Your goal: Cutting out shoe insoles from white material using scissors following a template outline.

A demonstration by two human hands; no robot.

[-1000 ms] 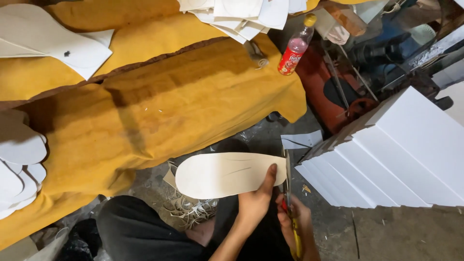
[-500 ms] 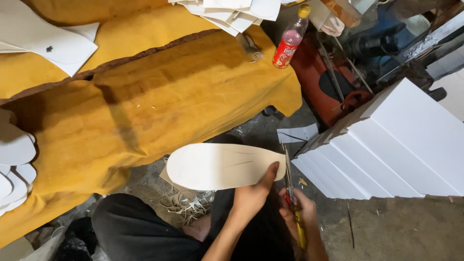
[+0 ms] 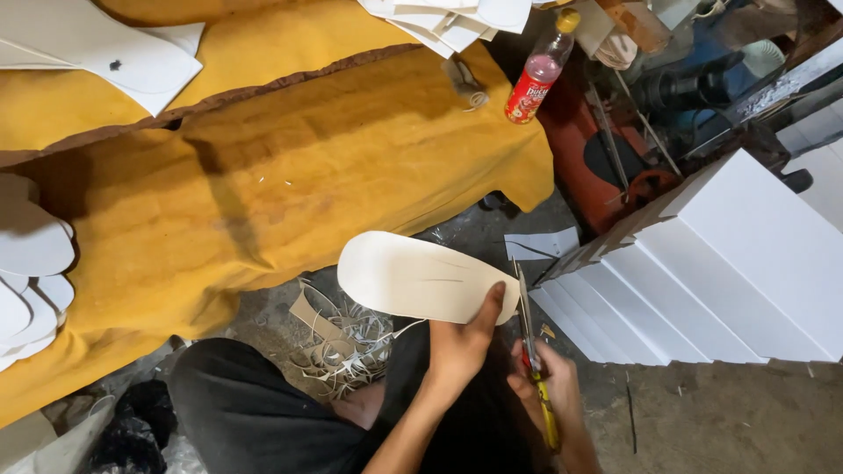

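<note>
1. A pale, sole-shaped cut-out [image 3: 413, 276] is held level above the floor by the left hand [image 3: 461, 347], which is closed on its right-hand end, with the thumb pressed flat on the top face near the edge.
2. Almost the whole cut-out extends to the left of that grip, its rounded far end reaching toward the yellow cloth [image 3: 290, 175].
3. A pair of scissors [image 3: 531, 351] with red and yellow handles is gripped in the closed right hand [image 3: 549, 395]; the fingers are wrapped around the handles.
4. The blades point away from the person and lie just beside the cut-out's right end, close to the left thumb; whether the blades are parted or actually touching the edge cannot be told.
5. Thin curled trimmings [image 3: 347, 338] are piled on the floor below the cut-out.
6. A row of white slabs [image 3: 720, 263] is leaned to the right of the scissors.
7. A red-labelled bottle [image 3: 536, 75] with a yellow cap is stood at the far edge of the cloth.
8. More white sole shapes [image 3: 31, 254] are stacked at the left border.
</note>
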